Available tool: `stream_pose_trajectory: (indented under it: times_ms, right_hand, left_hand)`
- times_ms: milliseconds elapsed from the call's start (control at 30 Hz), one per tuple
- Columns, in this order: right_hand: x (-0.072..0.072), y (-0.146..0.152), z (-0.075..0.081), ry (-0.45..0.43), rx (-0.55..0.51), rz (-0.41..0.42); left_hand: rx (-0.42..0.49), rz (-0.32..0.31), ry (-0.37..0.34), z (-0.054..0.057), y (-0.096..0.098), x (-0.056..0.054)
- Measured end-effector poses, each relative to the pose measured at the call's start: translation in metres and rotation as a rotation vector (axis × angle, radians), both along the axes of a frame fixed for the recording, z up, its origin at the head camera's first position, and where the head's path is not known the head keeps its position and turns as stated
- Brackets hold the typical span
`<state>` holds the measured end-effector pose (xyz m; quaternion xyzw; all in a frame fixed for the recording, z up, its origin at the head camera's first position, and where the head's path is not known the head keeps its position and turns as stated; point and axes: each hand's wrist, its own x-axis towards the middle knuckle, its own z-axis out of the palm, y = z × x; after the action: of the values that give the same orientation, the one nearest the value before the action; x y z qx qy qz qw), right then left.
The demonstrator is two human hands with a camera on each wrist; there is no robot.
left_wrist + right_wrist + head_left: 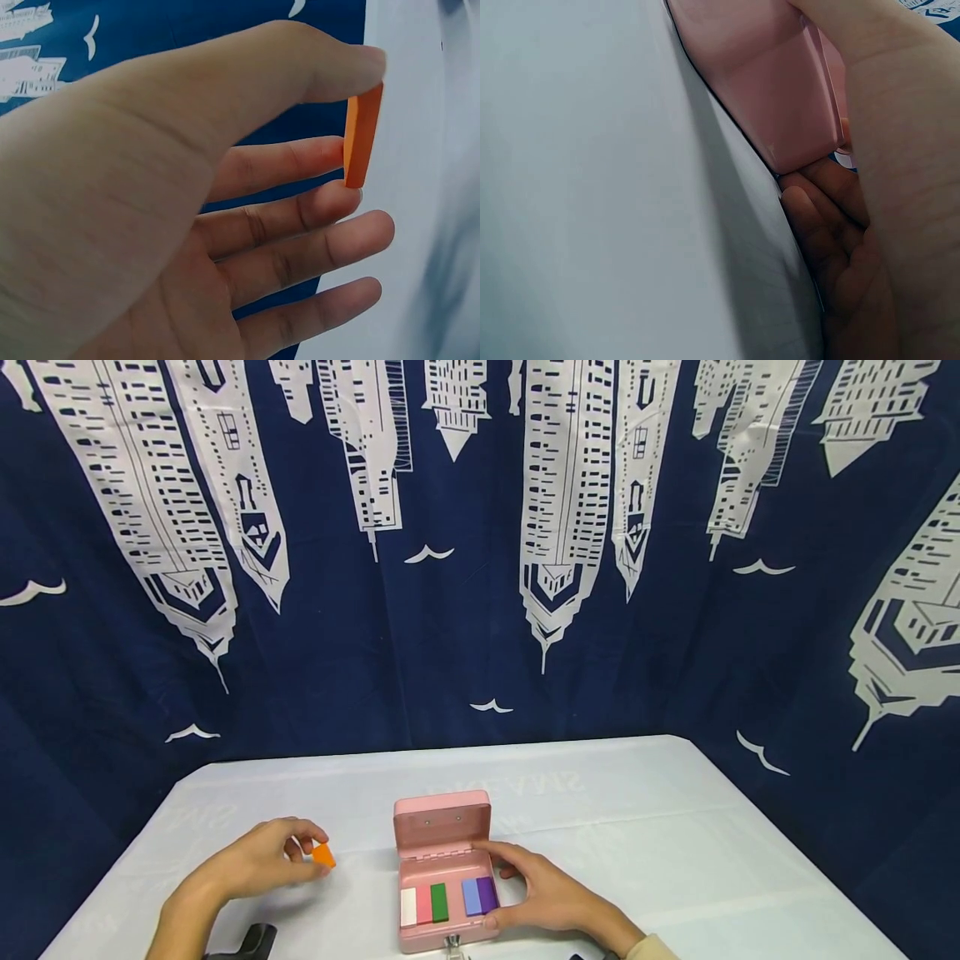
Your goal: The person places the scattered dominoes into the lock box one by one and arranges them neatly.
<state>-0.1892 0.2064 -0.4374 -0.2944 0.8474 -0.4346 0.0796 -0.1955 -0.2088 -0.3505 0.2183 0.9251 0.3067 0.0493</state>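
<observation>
Between thumb and fingertips, my left hand (251,862) pinches a small orange block (323,855), held above the table left of the pink metal box (426,941). In the left wrist view the orange block (364,136) stands on edge under the thumb, while the lower fingers stay extended. The box sits with its lid (442,827) raised. My right hand (555,893) grips the box's right side, thumb at the front corner and fingers near the hinge. Inside lie white (408,907), pink (423,905), green (439,902), light blue (471,897) and purple (487,895) blocks, with a gap between green and light blue.
A white cloth (675,827) covers the table. At the box's front edge is a metal latch (452,941). Behind the table hangs a navy curtain (450,635) with white building prints. A black wrist mount (258,941) shows below my left hand.
</observation>
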Motion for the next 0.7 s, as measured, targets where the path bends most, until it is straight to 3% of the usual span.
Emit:
stream_pose_trajectory:
  times_ms: [367,700]
  right_hand:
    - [0.001,-0.001,0.001,0.006,-0.008,0.004]
    - [0.000,-0.001,-0.001,0.005,0.013,-0.007]
  left_hand:
    - [-0.005,-0.043,0.097,0.008,0.019,0.002]
    - [0.036,-0.064,0.132,0.017,0.033,0.006]
